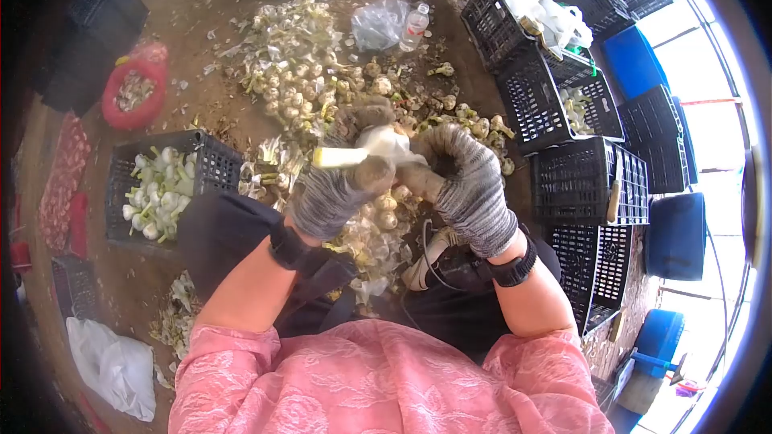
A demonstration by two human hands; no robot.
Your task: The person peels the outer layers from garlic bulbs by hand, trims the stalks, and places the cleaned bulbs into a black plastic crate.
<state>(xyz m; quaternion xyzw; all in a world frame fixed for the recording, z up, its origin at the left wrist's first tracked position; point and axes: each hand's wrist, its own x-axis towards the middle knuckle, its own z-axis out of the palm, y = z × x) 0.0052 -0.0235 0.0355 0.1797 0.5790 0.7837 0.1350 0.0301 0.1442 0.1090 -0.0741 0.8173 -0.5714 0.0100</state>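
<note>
In the head view, a garlic bulb [386, 143] with a thick pale cut stem [338, 157] is held in front of my chest. My left hand [342, 185], in a grey knitted glove, is wrapped round the bulb, and the stem points left past the thumb. My right hand [462, 181], gloved the same way, has its fingers bent and pinched at the bulb's right side. Whether they grip the bulb or a strip of its skin is hard to make out. Below and beyond both hands lies a pile of untrimmed garlic bulbs [293, 96] and loose skins.
A black crate [211, 162] of cleaned garlic stands at the left, near a red mesh bag [121, 116]. Black crates [575, 185] are stacked along the right, one with a wooden-handled tool [615, 193]. A plastic bottle [414, 28] and a clear bag [378, 22] lie beyond the pile.
</note>
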